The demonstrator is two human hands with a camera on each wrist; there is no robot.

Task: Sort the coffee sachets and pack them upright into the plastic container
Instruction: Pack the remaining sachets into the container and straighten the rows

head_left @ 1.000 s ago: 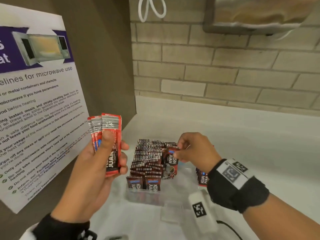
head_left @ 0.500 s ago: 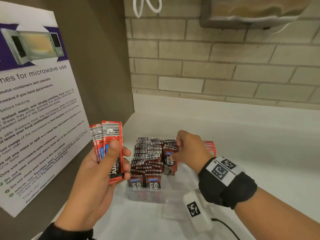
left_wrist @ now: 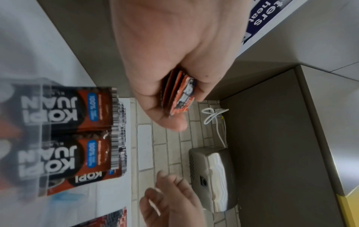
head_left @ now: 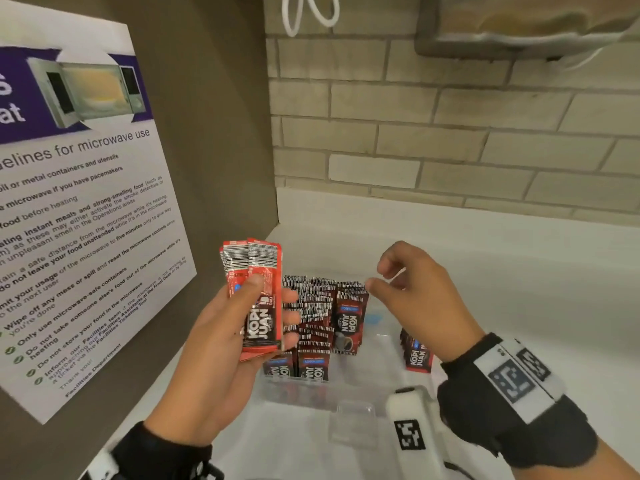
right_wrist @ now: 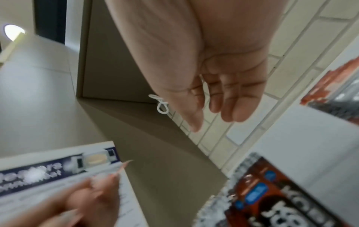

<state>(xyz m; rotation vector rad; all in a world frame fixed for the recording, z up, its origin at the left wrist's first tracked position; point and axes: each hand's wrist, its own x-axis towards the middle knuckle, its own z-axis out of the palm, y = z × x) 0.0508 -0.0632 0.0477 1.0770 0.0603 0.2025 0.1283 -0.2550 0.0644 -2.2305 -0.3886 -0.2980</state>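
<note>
broadly, white surface (head_left: 485,271) carries the plastic container (head_left: 346,393), its left part packed with upright dark sachets (head_left: 311,306). left hand (head_left: 221,348) grips a fan of red sachets (head_left: 256,299), long axis vertical, thumb across the front. right hand (head_left: 408,299) hangs empty, fingers loosely spread, just right of that fan and nearer the container. loose sachets (head_left: 417,351) lie beside the container.

Dark brown foil coffee sachets (head_left: 313,317) stood upright, filling the left of the clear plastic container (head_left: 349,393) at lower centre
</note>
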